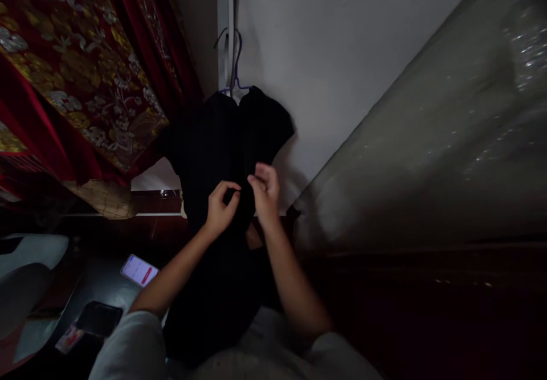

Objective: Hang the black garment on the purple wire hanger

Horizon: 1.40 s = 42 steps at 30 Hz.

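A black short-sleeved garment [209, 141] hangs in front of me on a purple hanger [238, 64], with an opening down its front. My left hand [222, 206] is at the middle of the front, thumb and index finger curved toward each other in a pinch on the dark cloth. Close by on the right, my right hand [266, 192] has its fingers curled in and its thumb near the index finger. Whatever lies between those fingertips is too dark to make out. The garment's lower part merges into shadow between my forearms.
Red cloth with gold and silver embroidery [98, 72] hangs on the left. A lit phone [139, 270] and a dark phone-like object [100, 318] lie on a dark surface [98, 283] at lower left. A large plastic-covered panel [405, 158] slants along the right, beside the white wall [325, 55].
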Motion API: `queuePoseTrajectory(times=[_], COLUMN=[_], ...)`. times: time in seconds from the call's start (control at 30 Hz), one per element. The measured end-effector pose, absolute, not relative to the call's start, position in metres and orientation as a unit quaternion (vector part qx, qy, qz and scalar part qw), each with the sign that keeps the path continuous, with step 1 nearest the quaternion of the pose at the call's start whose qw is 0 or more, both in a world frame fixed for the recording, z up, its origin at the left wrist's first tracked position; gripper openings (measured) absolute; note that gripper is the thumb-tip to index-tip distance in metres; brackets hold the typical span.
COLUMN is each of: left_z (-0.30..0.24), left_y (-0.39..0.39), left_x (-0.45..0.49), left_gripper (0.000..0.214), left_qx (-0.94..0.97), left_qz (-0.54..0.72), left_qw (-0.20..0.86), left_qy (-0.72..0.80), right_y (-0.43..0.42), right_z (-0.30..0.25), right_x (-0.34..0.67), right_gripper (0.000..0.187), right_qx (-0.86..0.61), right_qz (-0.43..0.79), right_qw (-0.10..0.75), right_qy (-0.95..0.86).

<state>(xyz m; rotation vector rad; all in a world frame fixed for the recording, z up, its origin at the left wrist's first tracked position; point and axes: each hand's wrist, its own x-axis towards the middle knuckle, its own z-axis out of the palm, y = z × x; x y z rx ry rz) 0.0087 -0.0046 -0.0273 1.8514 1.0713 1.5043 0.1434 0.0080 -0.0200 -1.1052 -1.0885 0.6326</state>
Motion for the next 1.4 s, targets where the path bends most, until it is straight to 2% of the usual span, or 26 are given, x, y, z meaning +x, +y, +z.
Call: queuePoseTrajectory(times=[0.13, 0.27, 0.47, 0.57, 0.73, 1.0, 1.17, 1.4], left_z=[-0.039, -0.026, -0.003, -0.004, -0.009, -0.005, -0.004, -0.004], left_y=[-0.025, -0.04, -0.052, -0.052, -0.049, -0.054, -0.056, -0.055], left_x=[0.027, 0.027, 0.024, 0.022, 0.017, 0.02, 0.015, 0.013], left_gripper=[0.013, 0.017, 0.02, 0.018, 0.013, 0.011, 0.012, 0.013], left_qx=[0.56, 0.505, 0.518, 0.514, 0.497, 0.493, 0.507, 0.528], left_qz=[0.644, 0.687, 0.682, 0.676, 0.668, 0.664, 0.669, 0.657], left_qw=[0.308, 0.288, 0.301, 0.316, 0.363, 0.39, 0.373, 0.363], left_qy=[0.42, 0.436, 0.418, 0.422, 0.419, 0.405, 0.395, 0.397], right_y=[-0.018, -0.027, -0.042, -0.044, -0.037, -0.044, -0.046, -0.043], right_z=[-0.066, -0.049, -0.016, -0.021, -0.033, -0.028, -0.019, -0.021], right_x=[0.113, 0.128, 0.147, 0.148, 0.151, 0.147, 0.145, 0.136], right_gripper=[0.035, 0.044, 0.03, 0.026, 0.032, 0.02, 0.026, 0.023], right_qx=[-0.472, -0.394, -0.388, -0.385, -0.379, -0.369, -0.408, -0.437], right_qz=[0.507, 0.612, 0.568, 0.578, 0.584, 0.576, 0.516, 0.419], right_qw=[0.643, 0.576, 0.559, 0.566, 0.585, 0.601, 0.584, 0.601], right_qy=[-0.327, -0.372, -0.463, -0.444, -0.417, -0.412, -0.476, -0.522])
